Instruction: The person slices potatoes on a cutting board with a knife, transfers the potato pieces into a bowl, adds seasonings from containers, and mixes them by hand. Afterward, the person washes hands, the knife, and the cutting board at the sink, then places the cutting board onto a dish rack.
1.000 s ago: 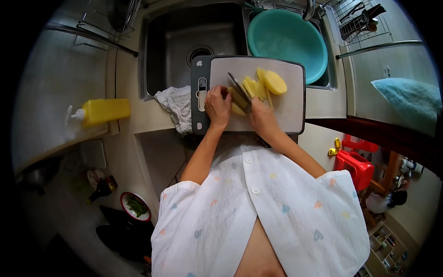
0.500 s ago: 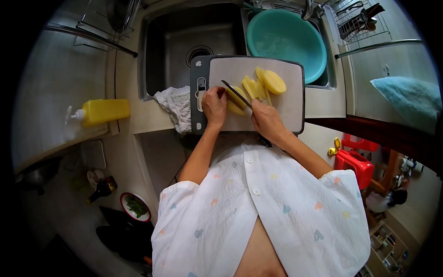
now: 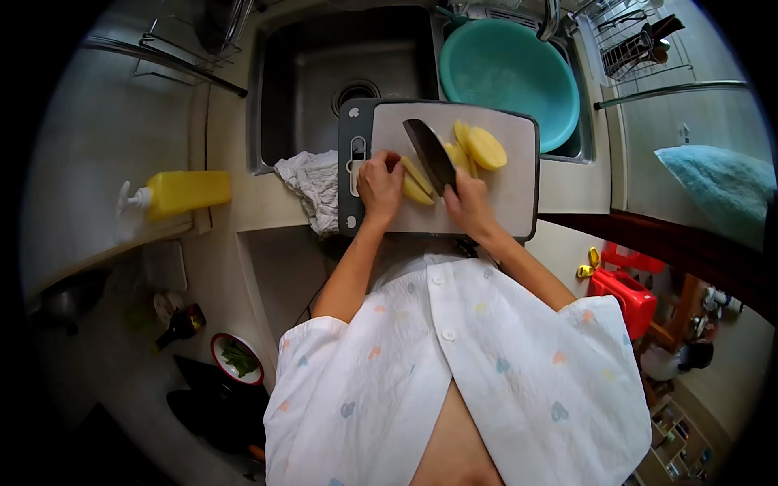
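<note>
My right hand [image 3: 472,208] is wrapped round the handle of a kitchen knife [image 3: 431,154]. Its broad dark blade lies tilted over the cutting board [image 3: 506,198], with the flat side showing. My left hand [image 3: 381,186] has its fingers curled together against the left side of a cut potato piece [image 3: 416,193], from which a slice leans slightly apart. Right of the blade rests a peeled potato half [image 3: 486,149]. Beside it are cut potato slices [image 3: 459,155], partly hidden behind the knife.
Behind the board is a steel sink [image 3: 312,73], with a green basin [image 3: 510,81] to its right. A white cloth [image 3: 310,190] touches the board's left edge. Farther left lies a yellow pump bottle [image 3: 188,194]. A blue towel [image 3: 721,182] is at the right.
The knife has come away from the potato piece and turned, so its flat side now shows over the cut slices. My left hand stays by the potato piece.
</note>
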The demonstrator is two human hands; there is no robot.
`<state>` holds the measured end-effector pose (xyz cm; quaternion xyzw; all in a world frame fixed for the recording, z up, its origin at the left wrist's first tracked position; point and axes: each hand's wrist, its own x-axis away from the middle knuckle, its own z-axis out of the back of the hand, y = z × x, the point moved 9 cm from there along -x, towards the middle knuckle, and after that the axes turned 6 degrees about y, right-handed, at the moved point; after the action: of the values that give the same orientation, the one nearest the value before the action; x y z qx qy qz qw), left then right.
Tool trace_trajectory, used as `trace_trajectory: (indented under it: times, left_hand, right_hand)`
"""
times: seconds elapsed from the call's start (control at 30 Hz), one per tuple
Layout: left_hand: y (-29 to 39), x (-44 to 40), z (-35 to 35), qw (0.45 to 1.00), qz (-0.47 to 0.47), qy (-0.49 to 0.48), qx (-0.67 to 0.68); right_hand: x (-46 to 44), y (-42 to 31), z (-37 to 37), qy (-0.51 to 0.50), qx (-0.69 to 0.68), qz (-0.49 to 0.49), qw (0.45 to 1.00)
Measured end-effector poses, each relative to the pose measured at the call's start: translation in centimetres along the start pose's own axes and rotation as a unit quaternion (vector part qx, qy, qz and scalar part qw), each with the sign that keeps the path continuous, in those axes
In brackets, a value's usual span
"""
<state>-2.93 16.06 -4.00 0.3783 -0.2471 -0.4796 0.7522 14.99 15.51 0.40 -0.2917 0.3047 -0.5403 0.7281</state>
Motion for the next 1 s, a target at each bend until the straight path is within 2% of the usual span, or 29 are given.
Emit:
trace_trajectory:
  times: [0.07,0.17,0.3,0.33,0.37,0.4,0.47,0.53,0.6,0.67,0.83,0.9,1.0]
  left_hand:
    - [-0.1,-0.3,-0.6,0.999,-0.012,-0.028,-0.013]
    - [1.7,-0.7,-1.9,0.994,-0.046,-0.082,-0.059]
    - [2.1,-0.9,-3.2,0.992,-0.036,-0.082,-0.085]
    - [1.4,-1.0,-3.3,0.997,-0.029,-0.07,0.034]
    - [0.5,-1.1,-3.1,0.987,-0.022,-0.056,0.152]
    - [0.1,-1.0,-2.3,0.987,-0.022,-0.054,0.152]
    - [-0.8,0.1,1.7,0.988,-0.026,0.048,0.143]
    - [-0.7,2.4,3.4,0.993,-0.04,0.041,0.104]
    - [-1.1,4.2,4.0,0.996,-0.052,0.035,0.068]
    - [0.1,6.1,3.4,0.983,-0.183,0.03,0.009]
    - [0.8,7.0,3.0,0.977,-0.202,0.063,-0.003]
    - [0.2,6.8,2.7,0.981,-0.167,0.072,0.067]
    - [0.5,6.9,2.5,0.978,-0.169,0.076,0.09]
  right_hand:
    - [0.1,0.9,1.5,-0.005,-0.027,-0.063,0.998]
    - [-0.1,0.7,4.4,0.013,-0.034,-0.09,0.995]
    - [0.1,0.8,6.2,0.004,-0.004,-0.074,0.997]
    - [0.4,1.0,6.2,0.004,-0.004,-0.073,0.997]
    - [0.6,0.5,6.0,0.004,0.0,-0.032,0.999]
    - [1.0,-0.2,6.0,0.003,0.004,0.009,1.0]
    - [1.7,-1.0,5.2,-0.032,0.012,0.035,0.999]
    - [2.5,-2.0,4.0,-0.103,0.028,0.049,0.993]
    - [3.2,-2.1,3.4,-0.105,0.032,0.052,0.993]
    - [3.5,-2.3,3.2,-0.108,0.039,0.058,0.992]
    - [4.5,-3.9,2.7,-0.14,0.064,0.072,0.985]
    - [4.9,-4.3,2.4,-0.137,0.068,0.07,0.986]
    - [5.3,-4.4,2.0,-0.142,0.077,0.063,0.985]
